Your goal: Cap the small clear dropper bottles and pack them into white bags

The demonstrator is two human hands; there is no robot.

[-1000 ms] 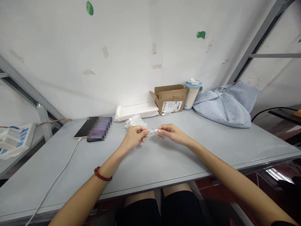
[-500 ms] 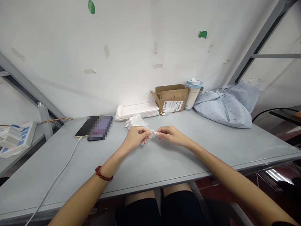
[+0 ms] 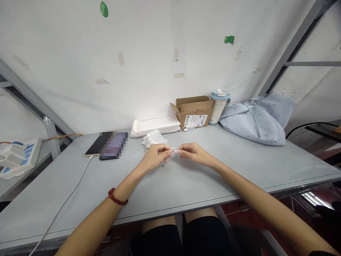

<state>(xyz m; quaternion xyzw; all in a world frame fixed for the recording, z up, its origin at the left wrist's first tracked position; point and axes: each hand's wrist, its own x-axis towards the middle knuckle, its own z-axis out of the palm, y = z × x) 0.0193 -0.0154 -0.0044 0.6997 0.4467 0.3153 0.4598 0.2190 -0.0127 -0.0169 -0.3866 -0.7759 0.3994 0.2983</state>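
Observation:
My left hand (image 3: pixel 158 155) and my right hand (image 3: pixel 194 153) meet over the middle of the table, fingertips pinched close together. Between them runs a thin white string loop (image 3: pixel 174 153), with one side in each pinch. A clear, small piece shows by the left fingertips, too small to make out. Just behind my left hand lies a pile of clear plastic tags (image 3: pixel 156 136) with white strings, partly covered by that hand. One more such tag (image 3: pixel 189 128) lies apart, before the cardboard box.
Along the wall stand a stack of white trays (image 3: pixel 157 125), an open cardboard box (image 3: pixel 195 111), a lidded cup (image 3: pixel 218 108) and a pale blue cloth bag (image 3: pixel 254 122). Two phones (image 3: pixel 114 145) lie at left, a white cable (image 3: pixel 70 195) running to the front edge.
Both hands stay in nearly the same place. The string between the fingertips now shows as a small rounded loop; the left fingers have shifted slightly.

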